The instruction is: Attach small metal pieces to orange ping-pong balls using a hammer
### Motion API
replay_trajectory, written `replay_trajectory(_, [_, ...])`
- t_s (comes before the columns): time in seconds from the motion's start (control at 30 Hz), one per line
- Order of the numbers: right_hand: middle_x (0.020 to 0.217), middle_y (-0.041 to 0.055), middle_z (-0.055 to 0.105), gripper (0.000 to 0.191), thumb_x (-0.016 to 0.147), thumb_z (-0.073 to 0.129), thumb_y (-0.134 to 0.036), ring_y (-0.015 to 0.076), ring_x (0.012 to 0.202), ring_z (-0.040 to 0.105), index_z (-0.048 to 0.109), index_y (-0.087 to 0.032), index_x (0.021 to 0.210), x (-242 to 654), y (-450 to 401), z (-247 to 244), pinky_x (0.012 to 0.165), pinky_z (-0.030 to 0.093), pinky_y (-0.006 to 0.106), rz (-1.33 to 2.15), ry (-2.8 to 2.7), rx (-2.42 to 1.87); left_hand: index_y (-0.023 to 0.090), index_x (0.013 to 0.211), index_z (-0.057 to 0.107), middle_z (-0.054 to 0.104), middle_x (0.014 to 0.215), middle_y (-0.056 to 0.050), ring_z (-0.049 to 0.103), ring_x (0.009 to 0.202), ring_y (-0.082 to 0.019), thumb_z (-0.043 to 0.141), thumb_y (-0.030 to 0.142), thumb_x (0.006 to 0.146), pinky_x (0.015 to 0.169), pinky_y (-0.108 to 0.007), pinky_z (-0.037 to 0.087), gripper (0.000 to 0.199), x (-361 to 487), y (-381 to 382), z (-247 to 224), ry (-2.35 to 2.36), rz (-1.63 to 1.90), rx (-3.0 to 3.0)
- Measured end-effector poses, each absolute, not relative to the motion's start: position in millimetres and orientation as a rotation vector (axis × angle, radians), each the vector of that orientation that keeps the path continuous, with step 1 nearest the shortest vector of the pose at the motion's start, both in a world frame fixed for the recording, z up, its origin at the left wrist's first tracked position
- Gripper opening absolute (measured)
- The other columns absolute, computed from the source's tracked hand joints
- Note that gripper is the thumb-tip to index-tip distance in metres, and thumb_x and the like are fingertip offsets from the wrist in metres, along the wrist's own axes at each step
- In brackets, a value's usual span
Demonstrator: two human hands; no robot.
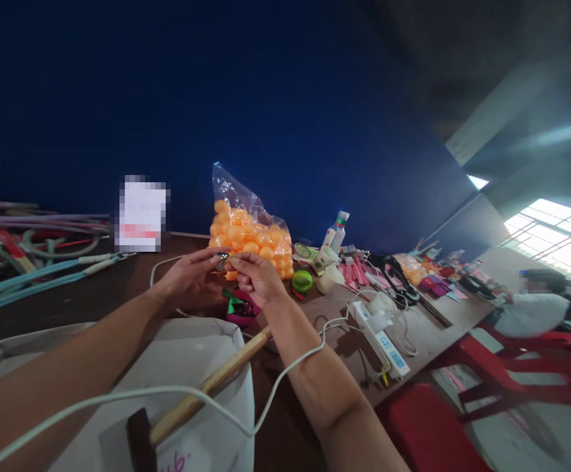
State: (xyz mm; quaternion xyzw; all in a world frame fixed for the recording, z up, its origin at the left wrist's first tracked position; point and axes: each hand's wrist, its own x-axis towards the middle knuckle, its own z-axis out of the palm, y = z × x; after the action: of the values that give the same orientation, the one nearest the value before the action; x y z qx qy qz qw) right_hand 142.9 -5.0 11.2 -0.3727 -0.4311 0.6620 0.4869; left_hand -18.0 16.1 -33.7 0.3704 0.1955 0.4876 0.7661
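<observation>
In front of the bag of orange balls, my left hand [195, 267] and my right hand [256, 275] meet with fingertips pinched. Between them is a small shiny metal piece [223, 261]; its exact kind is too small to make out. Both hands are closed on it. The clear plastic bag [252, 239] full of orange balls stands just behind my fingers. Below the hands lies a magenta and green item [242, 308], partly covered by my right hand. A hammer [211, 387] with a wooden handle rests between my forearms on a white sack-like container [177, 347].
A white cable [285, 375] loops across both forearms. To the right are a green round container [301, 282], a white cup [331, 279], a plastic bottle [337, 231] and a power strip [379, 341]. Blue-handled rods [44, 278] lie left. Red chairs [427, 426] and a person [531, 311] are at right.
</observation>
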Motion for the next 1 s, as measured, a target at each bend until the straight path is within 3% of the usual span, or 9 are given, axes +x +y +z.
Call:
replay_trajectory(0.27, [0.070, 0.0000, 0.067, 0.026, 0.060, 0.079, -0.028, 0.0007, 0.042, 0.033, 0.063, -0.015, 0.076, 143.0, -3.8, 9.7, 0.036, 0.017, 0.013, 1.593, -1.072, -0.924, 0.017, 0.111, 0.067, 0.072, 0.086, -0.009, 0.072, 0.075, -0.027, 0.070, 0.020, 0.076, 0.063, -0.039, 0.059, 0.035, -18.4, 11.1, -26.8, 0.475, 1.046, 0.793])
replay_trajectory(0.63, [0.069, 0.0010, 0.068, 0.024, 0.059, 0.078, -0.029, 0.0008, 0.042, 0.034, 0.064, -0.015, 0.072, 142.4, -4.8, 10.2, 0.036, 0.020, 0.013, 1.570, -1.074, -0.946, 0.018, 0.113, 0.067, 0.072, 0.092, -0.012, 0.072, 0.079, -0.030, 0.069, 0.019, 0.077, 0.067, -0.047, 0.059, 0.037, -18.1, 16.3, -35.8, 0.451, 1.052, 0.830])
replay_trajectory(1.0, [0.065, 0.0016, 0.066, 0.021, 0.059, 0.079, -0.023, 0.0034, 0.047, 0.047, 0.064, -0.013, 0.070, 141.5, -4.0, 11.3, 0.040, 0.035, 0.013, 1.593, -1.008, -0.962, 0.015, 0.105, 0.072, 0.074, 0.090, -0.011, 0.071, 0.077, -0.022, 0.071, 0.017, 0.076, 0.073, -0.037, 0.058, 0.030, -14.4, 21.0, -41.8, 0.460, 1.112, 0.809])
